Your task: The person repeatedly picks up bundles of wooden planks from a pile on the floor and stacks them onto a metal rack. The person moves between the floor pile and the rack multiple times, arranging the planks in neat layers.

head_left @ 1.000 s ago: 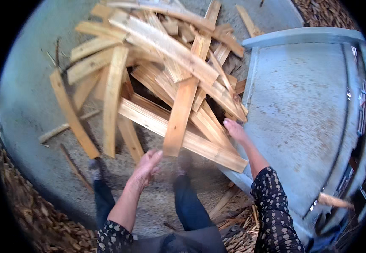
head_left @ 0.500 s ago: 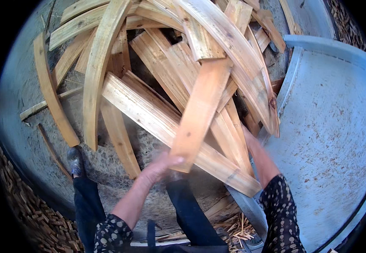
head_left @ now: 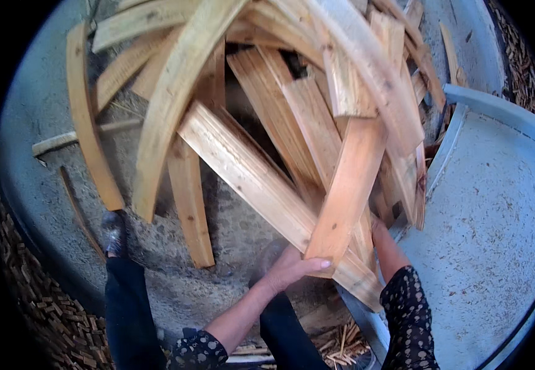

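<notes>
So the left hand is gripping the near end of a flat, orange-tan wooden board with small dark knots, its thumb pressing along the top face; the fingers underneath aren't showing. That board is lying slantwise across a long, pale wooden plank with a grooved edge, and its far part is disappearing under other planks in the jumble. The right hand is reaching in behind the boards beside the blue-grey metal panel, mostly hidden, so I can't tell whether it's holding anything.

Handling-wise, I'm guessing the board is stiff, dry and fairly light for its length, not really slippery or fragile, though the edges could be giving splinters. The free near end looks like a decent hold, but with planks weighing on the far part it's probably feeling heavier and draggy there. A second hold nearer the middle would likely be balancing it better.
</notes>
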